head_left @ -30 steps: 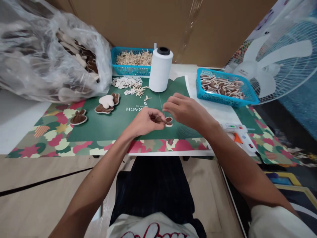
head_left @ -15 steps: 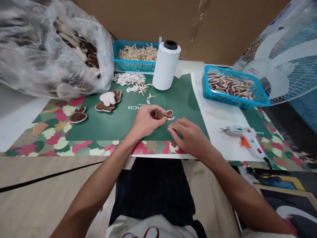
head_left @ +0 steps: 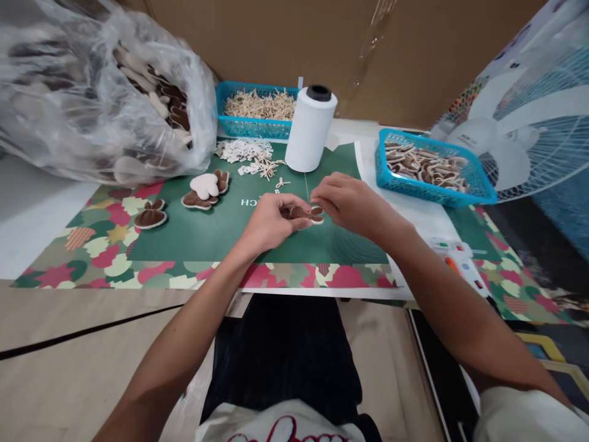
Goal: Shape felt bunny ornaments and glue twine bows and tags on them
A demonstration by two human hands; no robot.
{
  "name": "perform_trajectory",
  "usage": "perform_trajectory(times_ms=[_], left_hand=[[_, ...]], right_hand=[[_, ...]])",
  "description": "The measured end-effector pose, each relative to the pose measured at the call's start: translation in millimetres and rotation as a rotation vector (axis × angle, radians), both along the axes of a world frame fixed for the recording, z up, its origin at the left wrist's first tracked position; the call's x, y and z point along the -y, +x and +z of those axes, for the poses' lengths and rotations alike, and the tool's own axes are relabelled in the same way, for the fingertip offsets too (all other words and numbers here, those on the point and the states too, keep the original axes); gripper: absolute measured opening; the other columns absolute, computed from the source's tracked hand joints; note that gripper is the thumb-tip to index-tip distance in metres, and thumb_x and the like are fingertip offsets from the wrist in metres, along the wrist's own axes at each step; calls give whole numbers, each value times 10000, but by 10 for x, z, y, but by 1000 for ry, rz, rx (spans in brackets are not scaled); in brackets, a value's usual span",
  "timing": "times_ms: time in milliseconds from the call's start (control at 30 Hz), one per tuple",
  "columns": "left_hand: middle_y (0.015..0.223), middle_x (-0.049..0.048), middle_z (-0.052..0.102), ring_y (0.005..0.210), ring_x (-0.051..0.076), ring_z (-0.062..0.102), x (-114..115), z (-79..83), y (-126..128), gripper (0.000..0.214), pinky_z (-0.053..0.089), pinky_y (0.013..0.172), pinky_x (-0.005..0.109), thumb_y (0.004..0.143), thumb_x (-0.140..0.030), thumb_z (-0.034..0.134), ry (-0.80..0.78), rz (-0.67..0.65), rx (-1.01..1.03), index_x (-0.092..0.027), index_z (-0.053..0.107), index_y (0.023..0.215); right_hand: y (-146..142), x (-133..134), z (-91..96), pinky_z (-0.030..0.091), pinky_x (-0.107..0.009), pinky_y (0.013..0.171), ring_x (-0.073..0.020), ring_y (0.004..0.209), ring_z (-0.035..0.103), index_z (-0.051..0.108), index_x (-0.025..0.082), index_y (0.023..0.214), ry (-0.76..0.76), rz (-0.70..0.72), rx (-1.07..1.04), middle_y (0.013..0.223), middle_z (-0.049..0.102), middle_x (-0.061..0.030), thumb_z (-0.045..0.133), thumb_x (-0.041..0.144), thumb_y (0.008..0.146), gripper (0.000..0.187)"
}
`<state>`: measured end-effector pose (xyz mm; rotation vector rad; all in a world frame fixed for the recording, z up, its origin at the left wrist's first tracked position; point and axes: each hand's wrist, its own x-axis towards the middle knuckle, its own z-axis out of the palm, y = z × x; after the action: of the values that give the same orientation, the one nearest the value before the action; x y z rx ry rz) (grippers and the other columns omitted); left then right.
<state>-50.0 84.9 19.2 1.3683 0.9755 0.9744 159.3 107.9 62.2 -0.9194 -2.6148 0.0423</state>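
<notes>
My left hand (head_left: 269, 221) pinches a small brown felt piece (head_left: 304, 213) with white-edged lobes just above the green mat (head_left: 202, 230). My right hand (head_left: 352, 202) sits right beside it, fingers curled and pinched at the piece's right edge. More brown and cream felt shapes (head_left: 205, 189) lie on the mat to the left, with another brown felt shape (head_left: 150, 217) further left. A white thread spool (head_left: 309, 129) stands upright behind the hands. A tiny twine bow (head_left: 281, 182) lies in front of the spool.
A large clear plastic bag (head_left: 92, 92) of felt shapes fills the back left. One blue basket (head_left: 251, 126) holds twine bows; another blue basket (head_left: 432, 184) at right holds brown loops. A glue gun (head_left: 453, 258) lies by my right forearm. A fan (head_left: 524, 123) stands at far right.
My right hand rose from the mat's front edge back up to the felt piece held in my left hand. The left hand stayed nearly still.
</notes>
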Motion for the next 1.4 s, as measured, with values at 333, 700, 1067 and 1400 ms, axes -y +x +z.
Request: perform_trajectory(times_ms=[333,700,1067,1400], left_hand=[[763,36,761,694,167,670,23,-86,93,279,526,658,302,647,-271,881,-25,223,51,-159,793,886],[682,11,716,643,141,631,-18,-34,97,168,501,661,302,698,-207,812,-28,-49,1,-145,778,851],[699,7,755,622,148,687,-42,31,125,372,525,655,286,648,-119,871,-102,91,139,-161,646,942],[744,32,760,676,169,697,-40,-52,187,204,514,672,307,731,-80,809,-50,135,-69,-147,694,885]], right_hand=[[-231,625,-489,423,-297,663,-161,704,592,707,209,874,-323,-354,-500,796,701,-17,594,257,999,175],[-63,506,-17,282,-388,660,-223,736,494,645,238,779,318,-232,97,692,599,-40,502,173,1061,322],[117,60,-319,345,-330,660,-202,752,515,707,230,872,-48,-239,-102,715,613,-15,605,223,977,146],[-85,664,-387,306,-359,662,-198,740,523,690,194,842,305,-199,16,738,670,-38,501,204,1069,295]])
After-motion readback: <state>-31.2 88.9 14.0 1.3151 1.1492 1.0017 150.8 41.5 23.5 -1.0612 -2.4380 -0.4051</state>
